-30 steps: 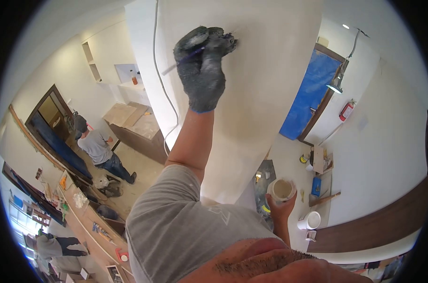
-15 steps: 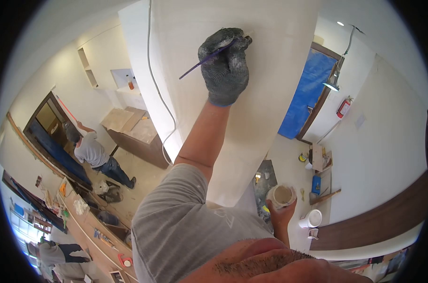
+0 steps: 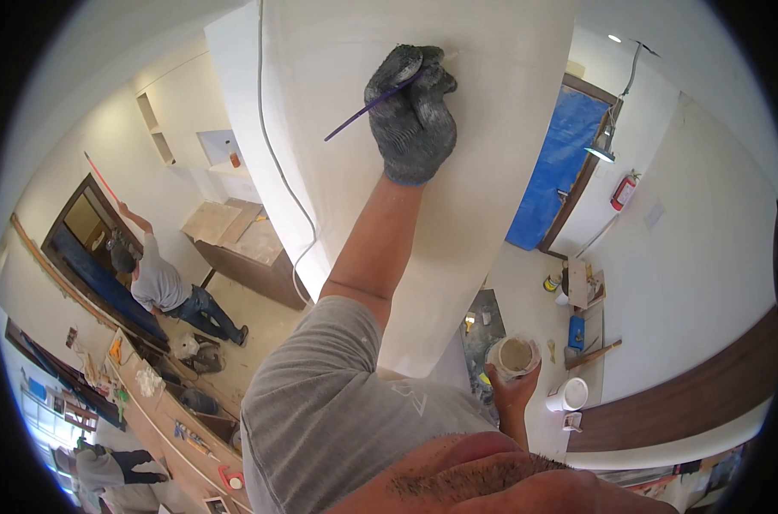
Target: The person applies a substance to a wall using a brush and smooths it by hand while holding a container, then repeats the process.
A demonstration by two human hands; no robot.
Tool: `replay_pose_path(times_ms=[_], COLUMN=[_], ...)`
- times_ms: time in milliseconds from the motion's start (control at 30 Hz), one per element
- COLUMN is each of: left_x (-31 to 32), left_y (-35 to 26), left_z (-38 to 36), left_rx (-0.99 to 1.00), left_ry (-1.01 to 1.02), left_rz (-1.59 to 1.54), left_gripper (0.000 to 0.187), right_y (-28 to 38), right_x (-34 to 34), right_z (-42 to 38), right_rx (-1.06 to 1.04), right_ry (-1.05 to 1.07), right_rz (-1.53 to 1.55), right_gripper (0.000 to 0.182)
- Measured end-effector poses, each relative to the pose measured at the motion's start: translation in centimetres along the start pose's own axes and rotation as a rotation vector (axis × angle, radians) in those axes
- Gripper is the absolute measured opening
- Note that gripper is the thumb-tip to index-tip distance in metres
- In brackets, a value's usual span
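Note:
My left hand [image 3: 412, 116], in a dark coated work glove, is raised against the pale column [image 3: 492, 128] in front of me. Its fingers are closed around a thin purple-handled brush [image 3: 363, 114], whose handle slants down to the left. The brush's working end is hidden by the fingers. Low on the right, my bare right hand [image 3: 515, 392] grips a clear plastic tub [image 3: 516, 355] holding a beige, paste-like material.
A grey cable [image 3: 279, 163] hangs along the column's left edge. Left, another person [image 3: 170, 283] works with a red pole [image 3: 102, 176] near a cabinet [image 3: 252, 248]. Right are a blue-covered door [image 3: 556, 171], a fire extinguisher [image 3: 625, 190] and a white bucket [image 3: 569, 395]. Another person [image 3: 106, 467] stands lower left.
My left hand has shifted slightly, its fingertips a little higher and further left on the column. The person at the left has raised the red pole. My right hand keeps holding the tub.

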State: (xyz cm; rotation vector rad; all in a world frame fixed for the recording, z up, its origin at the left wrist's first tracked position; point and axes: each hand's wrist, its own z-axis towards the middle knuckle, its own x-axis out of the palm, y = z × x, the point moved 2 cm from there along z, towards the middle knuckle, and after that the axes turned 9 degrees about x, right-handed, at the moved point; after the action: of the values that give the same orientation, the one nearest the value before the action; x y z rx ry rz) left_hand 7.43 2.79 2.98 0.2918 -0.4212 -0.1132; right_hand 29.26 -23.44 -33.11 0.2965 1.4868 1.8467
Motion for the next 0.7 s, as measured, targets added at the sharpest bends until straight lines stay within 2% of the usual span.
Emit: replay_pose_path(times_ms=[333, 533, 633, 700], left_x=[0.0, 0.2, 0.3, 0.2], left_y=[0.3, 0.4, 0.5, 0.5], left_z=[-0.2, -0.4, -0.6, -0.4], left_rx=[0.062, -0.062, 0.019, -0.051], left_ry=[0.085, 0.007, -0.074, -0.057], left_rz=[0.053, 0.071, 0.117, 0.079], left_gripper=[0.026, 0.024, 0.023, 0.022], right_y=[0.0, 0.7, 0.3, 0.2], right_x=[0.2, 0.2, 0.1, 0.0], right_z=[0.2, 0.2, 0.3, 0.2], right_rx=[0.018, 0.042, 0.026, 0.014], right_ry=[0.009, 0.028, 0.026, 0.019], right_rz=[0.016, 0.017, 0.006, -0.009], right_gripper=[0.1, 0.102, 0.102, 0.102])
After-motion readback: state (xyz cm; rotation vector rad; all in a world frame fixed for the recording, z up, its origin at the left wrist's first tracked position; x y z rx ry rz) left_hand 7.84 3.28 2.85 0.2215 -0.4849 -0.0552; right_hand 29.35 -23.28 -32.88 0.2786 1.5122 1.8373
